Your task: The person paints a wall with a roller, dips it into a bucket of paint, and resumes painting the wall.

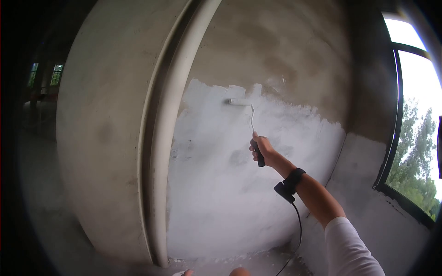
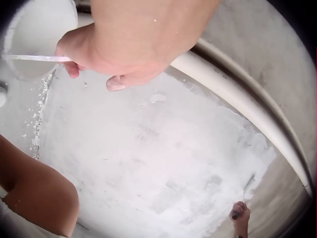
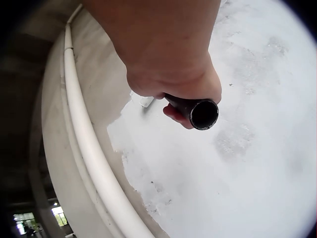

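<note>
R hand [image 1: 262,149] grips roller hdl [image 1: 261,160], roller head [image 1: 240,101] above on wall [image 1: 207,193]; L hand [image 2: 121,52] holds bucket [image 2: 53,13].

This looks like an unfinished room in a building under construction or renovation: the wall [image 1: 285,41] is raw grey-brown plaster higher up, with a white coat [image 1: 216,193] below that ends in a ragged edge. A pale pipe [image 1: 174,106] runs exposed beside it, white specks dot the floor [image 1: 248,266], and a paint roller [image 1: 240,102] and a bucket [image 2: 47,20] are in use. Trees [image 1: 412,147] show through a dark-framed window [image 1: 397,106], and a dim interior [image 1: 39,142] opens at far left.
</note>
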Demonstrator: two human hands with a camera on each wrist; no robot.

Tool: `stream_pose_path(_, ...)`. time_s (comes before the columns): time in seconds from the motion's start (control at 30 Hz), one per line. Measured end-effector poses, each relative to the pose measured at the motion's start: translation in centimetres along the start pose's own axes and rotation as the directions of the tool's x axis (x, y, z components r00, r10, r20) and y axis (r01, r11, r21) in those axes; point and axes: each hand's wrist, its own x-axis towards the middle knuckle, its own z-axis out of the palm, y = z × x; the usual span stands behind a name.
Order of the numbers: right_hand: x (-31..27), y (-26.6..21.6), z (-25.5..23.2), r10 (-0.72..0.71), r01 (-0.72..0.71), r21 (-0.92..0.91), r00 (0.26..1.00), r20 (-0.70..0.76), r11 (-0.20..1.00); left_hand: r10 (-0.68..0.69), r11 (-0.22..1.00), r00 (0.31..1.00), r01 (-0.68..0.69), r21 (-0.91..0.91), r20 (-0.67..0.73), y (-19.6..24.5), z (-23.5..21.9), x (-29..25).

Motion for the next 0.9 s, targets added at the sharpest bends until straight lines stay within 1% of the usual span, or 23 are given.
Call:
stream_pose_path(0.07, 0.3, 0.5, 1.0, 0.026, -0.033, -0.073, 0.995, -0.102, 0.997, -0.04, 0.999, 0.999, 0.04, -0.036, 0.005, 0.8, 0.3, -0.4)
stream_pose_path(0.17, -0.5, 2.8, 1.2, 0.092, -0.093, -0.032, 0.994, -0.053, 0.995, -0.072, 0.995, 0.997, 0.073, -0.068, 0.011, 1.0, 0.6, -0.3)
stream_pose_path(0.27, -2.4, 5.5, 0.2, 0.147, -0.155, -0.108, 0.986, -0.076, 0.982, -0.086, 0.993, 0.996, 0.087, -0.082, 0.016, -0.5, 0.8, -0.1)
stream_pose_path(0.3, -3.0, 6.3, -0.4, 0.161, -0.166, -0.101, 0.985, -0.055, 0.981, -0.089, 0.992, 0.996, 0.089, -0.084, 0.014, -1.1, 0.8, 0.0)
stream_pose_path(0.37, -4.1, 6.9, -1.4, 0.176, -0.178, -0.072, 0.984, -0.036, 0.981, -0.09, 0.994, 0.996, 0.091, -0.066, 0.004, -1.8, 0.8, 0.1)
stream_pose_path(0.4, -4.3, 6.6, -1.5, 0.146, -0.148, -0.06, 0.989, -0.029, 0.987, -0.084, 0.996, 0.996, 0.084, 0.005, -0.017, -2.0, 0.7, 0.3)
stream_pose_path(0.43, -4.4, 6.1, -1.4, 0.116, -0.117, -0.047, 0.993, -0.023, 0.992, -0.155, 0.986, 0.987, 0.151, -0.066, -0.05, 1.1, 0.5, -0.2)
stream_pose_path(0.47, -4.7, 5.6, -1.2, 0.088, -0.089, -0.032, 0.996, -0.021, 0.996, -0.228, 0.966, 0.971, 0.217, -0.138, -0.074, 6.2, 0.4, -1.5)
stream_pose_path(0.5, -4.6, 4.3, -0.9, 0.029, -0.03, -0.05, 0.999, -0.028, 0.998, -0.306, 0.936, 0.948, 0.282, -0.21, -0.092, 8.9, 0.4, -2.5)
stream_pose_path(0.6, -3.1, -0.3, 1.0, -0.073, 0.076, -0.049, 0.996, 0.046, 0.996, -0.318, 0.899, 0.945, 0.275, -0.342, -0.074, 6.9, 0.9, -1.9)
stream_pose_path(0.63, -2.6, -1.9, 2.2, -0.094, 0.097, -0.063, 0.994, 0.046, 0.993, -0.251, 0.958, 0.968, 0.244, -0.153, -0.027, 3.2, 1.1, -0.6)
stream_pose_path(0.67, -1.9, -3.2, 3.4, -0.108, 0.112, -0.102, 0.993, 0.05, 0.988, -0.193, 0.981, 0.981, 0.192, 0.037, 0.034, -2.8, 1.2, 1.1)
stream_pose_path(0.7, -1.1, -4.2, 4.6, -0.12, 0.127, -0.141, 0.991, 0.053, 0.982, -0.148, 0.967, 0.983, 0.121, 0.223, 0.106, -5.9, 1.2, 1.9)
stream_pose_path(0.73, -0.5, -4.9, 5.9, -0.131, 0.139, -0.178, 0.99, 0.058, 0.974, -0.187, 0.974, 0.979, 0.174, 0.148, 0.08, -5.2, 1.1, 1.5)
stream_pose_path(0.77, 0.2, -5.2, 7.1, -0.131, 0.139, -0.177, 0.99, 0.054, 0.974, -0.227, 0.972, 0.972, 0.223, 0.072, 0.053, -3.7, 0.9, 0.9)
stream_pose_path(0.87, 1.4, -4.6, 10.6, -0.128, 0.132, -0.154, 0.991, 0.037, 0.979, -0.351, 0.924, 0.936, 0.345, -0.165, -0.009, 5.6, 0.5, -1.6)
stream_pose_path(0.9, 1.8, -3.9, 11.5, -0.123, 0.126, -0.136, 0.992, 0.029, 0.983, -0.393, 0.893, 0.919, 0.376, -0.246, -0.021, 6.9, 0.7, -1.9)
